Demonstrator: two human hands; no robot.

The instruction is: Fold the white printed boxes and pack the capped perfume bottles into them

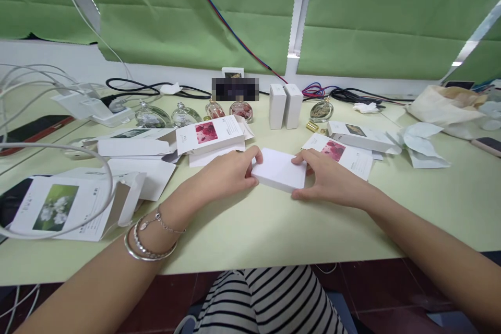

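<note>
A small plain white box point(278, 168) lies flat near the middle of the table, gripped at both ends. My left hand point(234, 169) holds its left end between thumb and fingers. At the opposite end, my right hand point(323, 177) is closed on it in the same way. Just behind my left hand rests a white carton with a red flower picture point(211, 134). A similar flower-printed carton point(340, 155) sits partly behind my right hand.
Glass bottles point(241, 111) stand along the back, beside two upright white boxes point(277, 107). Opened cartons point(64, 206) and a looping white cable point(105, 188) occupy the left. Crumpled paper point(422, 143) and a cloth bag point(440, 109) are at right. The table's front edge point(266, 266) is near my lap.
</note>
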